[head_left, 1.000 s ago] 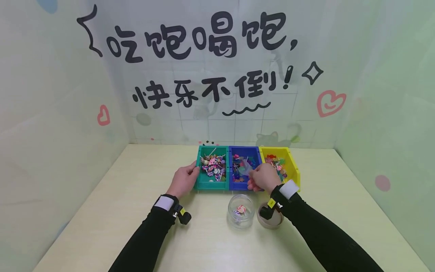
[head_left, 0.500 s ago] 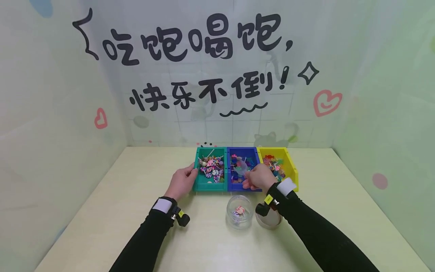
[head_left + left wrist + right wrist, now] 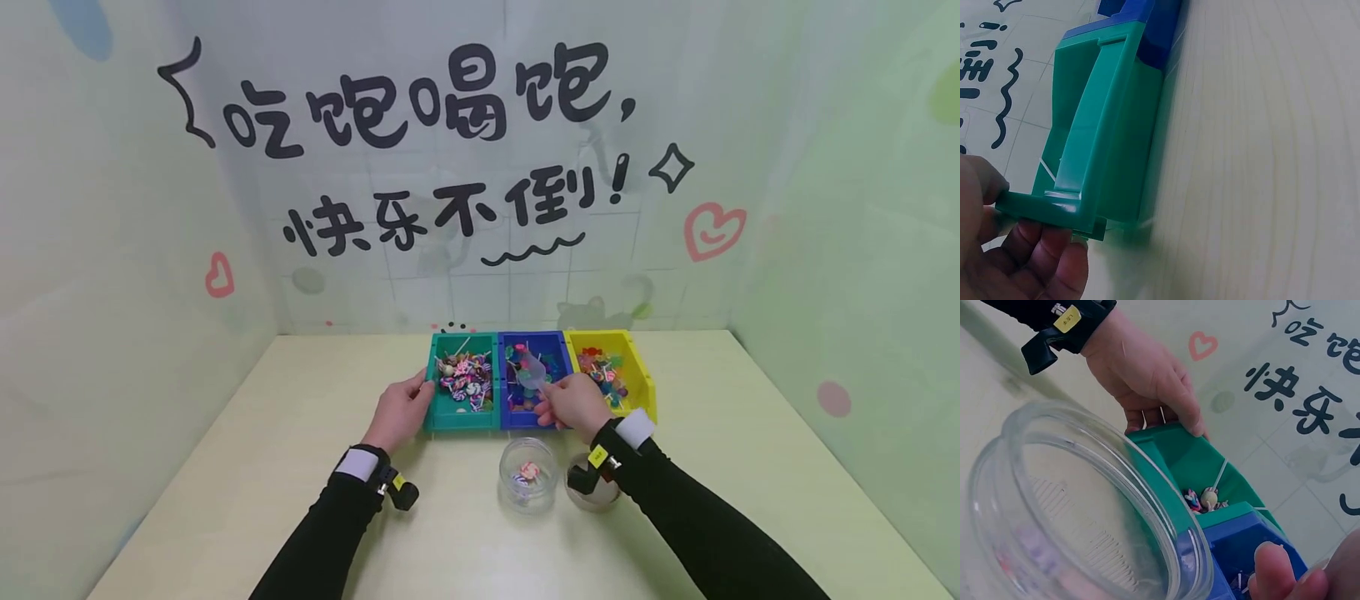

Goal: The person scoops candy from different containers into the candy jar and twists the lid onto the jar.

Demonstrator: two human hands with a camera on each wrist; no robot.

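My left hand [image 3: 397,412] grips the left wall of a green bin [image 3: 461,422], thumb on one side and fingers on the other, as the left wrist view shows. Small lollipop-like pieces [image 3: 465,379] lie inside. My right hand [image 3: 576,406] pinches the handle of a clear scoop [image 3: 532,372] over the middle, blue bin [image 3: 528,422]. Colourful small pieces lie in that bin; whether the scoop carries any is unclear. Below the bins stands a clear round jar [image 3: 528,502] with a few striped pieces at its bottom. In the right wrist view the scoop is hidden.
A yellow bin [image 3: 642,387] with mixed colourful pieces adjoins the blue one. A round lid-like disc [image 3: 595,497] lies beside the jar, partly behind the right wrist camera. Printed curtains [image 3: 480,292] enclose the pale table [image 3: 315,400] at the back and sides.
The scoop has moved slightly within the blue bin, toward its back, and its bowl has tilted. My left hand keeps its grip on the green bin. The head view has shifted a little.
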